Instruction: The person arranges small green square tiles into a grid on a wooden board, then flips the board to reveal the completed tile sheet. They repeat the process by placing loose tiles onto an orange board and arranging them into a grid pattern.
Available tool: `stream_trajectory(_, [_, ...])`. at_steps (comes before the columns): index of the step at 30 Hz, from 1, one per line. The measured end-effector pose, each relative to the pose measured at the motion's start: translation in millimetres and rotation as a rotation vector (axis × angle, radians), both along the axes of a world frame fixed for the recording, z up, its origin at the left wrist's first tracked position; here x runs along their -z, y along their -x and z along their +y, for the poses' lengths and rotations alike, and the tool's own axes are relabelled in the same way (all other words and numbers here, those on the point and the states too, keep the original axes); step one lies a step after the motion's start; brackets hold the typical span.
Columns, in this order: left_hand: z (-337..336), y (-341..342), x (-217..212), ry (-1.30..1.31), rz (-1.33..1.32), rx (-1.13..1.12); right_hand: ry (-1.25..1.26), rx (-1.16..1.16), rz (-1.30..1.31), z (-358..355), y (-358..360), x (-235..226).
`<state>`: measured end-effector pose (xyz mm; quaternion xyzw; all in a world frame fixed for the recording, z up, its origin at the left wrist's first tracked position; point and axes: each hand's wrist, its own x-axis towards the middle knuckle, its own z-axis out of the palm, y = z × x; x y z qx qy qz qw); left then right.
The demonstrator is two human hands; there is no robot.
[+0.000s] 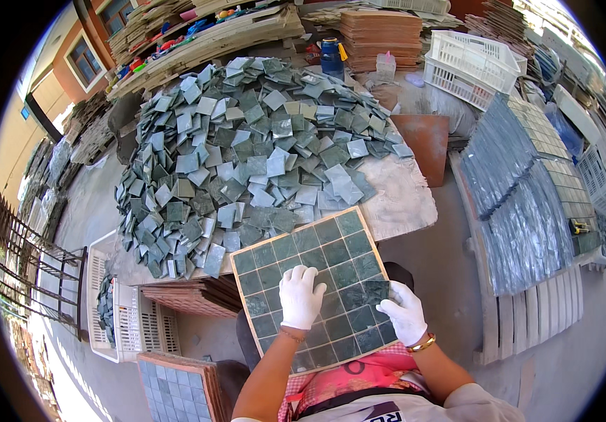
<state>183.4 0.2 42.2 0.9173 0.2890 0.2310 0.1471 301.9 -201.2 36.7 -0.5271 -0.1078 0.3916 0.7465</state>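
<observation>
A square board [291, 307] with a pale rim leans on my lap, its face laid with rows of dark green stone tiles. Over its middle is my left hand [299, 299] in a white glove, fingers curled down toward the tiles. Whatever lies under those fingertips is hidden. At the board's right edge my right hand [404, 315], also gloved, is closed on a single dark green tile [376, 290], which sits over the laid rows. Just past the board, a large heap of loose green tiles [254, 151] covers most of a worktable [398, 190].
To the right, stacked tile sheets [518, 204] stand on a pallet [528, 309]. White plastic crates [472, 67] sit at the back right. Another crate [134, 316] with tiles is at left, near a stack of tiled boards [176, 387]. A blue jar [332, 60] stands behind the heap.
</observation>
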Motion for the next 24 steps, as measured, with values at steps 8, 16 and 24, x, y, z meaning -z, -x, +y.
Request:
stream_trajectory(8, [11,6,-13,0.351,-0.012,0.064,0.041,-0.008,0.001,-3,-11,-6])
stream_trajectory(16, [2,81,5,0.794,-0.534,-0.284,0.201,-0.242,-0.530,47,-33,-17])
stream_trajectory(24, [-20,129,21,0.841,-0.467,-0.335,0.277,-0.669,-1.360,136,-29,-26])
